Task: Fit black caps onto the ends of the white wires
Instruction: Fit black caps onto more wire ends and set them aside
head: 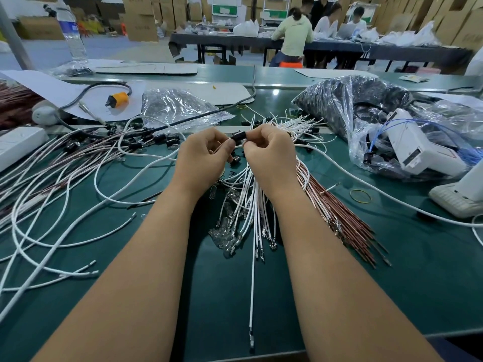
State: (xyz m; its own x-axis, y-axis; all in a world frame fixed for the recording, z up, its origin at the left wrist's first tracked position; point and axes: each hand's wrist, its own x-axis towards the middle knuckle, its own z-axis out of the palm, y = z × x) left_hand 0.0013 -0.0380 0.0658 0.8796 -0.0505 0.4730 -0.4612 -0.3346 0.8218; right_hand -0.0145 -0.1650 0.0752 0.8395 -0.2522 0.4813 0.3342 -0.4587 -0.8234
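Cardboard boxes and a dark far bench with seated people are seen behind a green desk (431, 270) that fills most of the view. Toward its far right corner a large clear bag (347, 100) of dark parts is slumped, with a smaller bag (180, 105) lying at the far middle. White wires already fitted with caps (65, 163) are spread along the left edge, while a bundle of uncapped white wires (251, 205) is laid at the centre beside thin brown wires (347, 226). Above that bundle the left hand (203, 155) and right hand (269, 152) are held close together, and one black cap (238, 135) is pinched between the fingertips of both; each grip is closed on it. A white wire appears to run into the cap, though its end is hidden by the fingers. If the terminal is pushed in crooked, it could probably be bent or left unseated, and a loosened pinch would likely drop the small cap among the loose wires.
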